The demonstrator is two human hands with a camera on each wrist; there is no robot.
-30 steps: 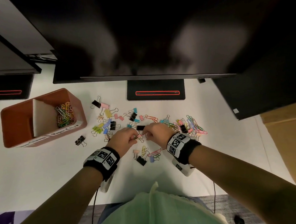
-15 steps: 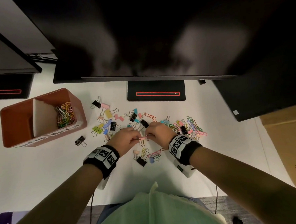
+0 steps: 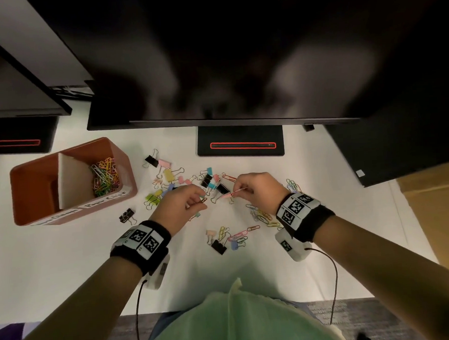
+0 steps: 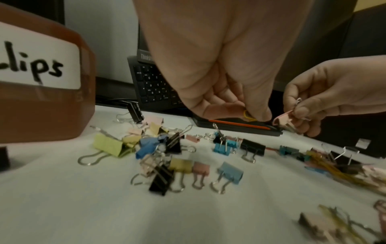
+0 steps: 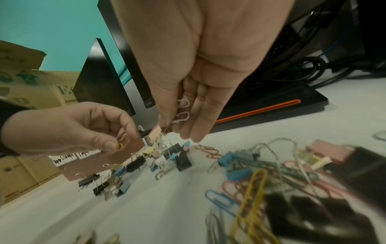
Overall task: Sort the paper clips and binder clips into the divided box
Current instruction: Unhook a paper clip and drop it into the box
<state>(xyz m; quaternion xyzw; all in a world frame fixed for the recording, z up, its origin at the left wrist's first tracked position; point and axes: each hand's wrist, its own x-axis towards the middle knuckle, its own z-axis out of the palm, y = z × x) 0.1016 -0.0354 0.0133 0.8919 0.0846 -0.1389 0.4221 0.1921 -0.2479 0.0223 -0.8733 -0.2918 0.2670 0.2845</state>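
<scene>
My left hand (image 3: 203, 200) pinches a yellow-orange paper clip (image 4: 248, 115) between thumb and forefinger, just above the pile. A short gap to its right, my right hand (image 3: 233, 194) pinches a small pink binder clip (image 4: 283, 119) by its wire loops (image 5: 182, 116), also lifted off the table. Mixed coloured binder clips (image 3: 166, 175) and paper clips (image 3: 266, 217) lie scattered on the white table under and around both hands. The orange-brown divided box (image 3: 87, 145) stands at the left. Its right compartment holds a heap of paper clips (image 3: 105, 176).
A monitor stand (image 3: 240, 140) and a dark screen overhang the back of the table. One black binder clip (image 3: 127, 216) lies alone near the box front. A small cluster of clips (image 3: 229, 238) sits close to my body. A cardboard box (image 3: 439, 210) is at the right.
My hands, which were together over the pile, have drawn apart. The left came away with the paper clip, the right with the pink binder clip.
</scene>
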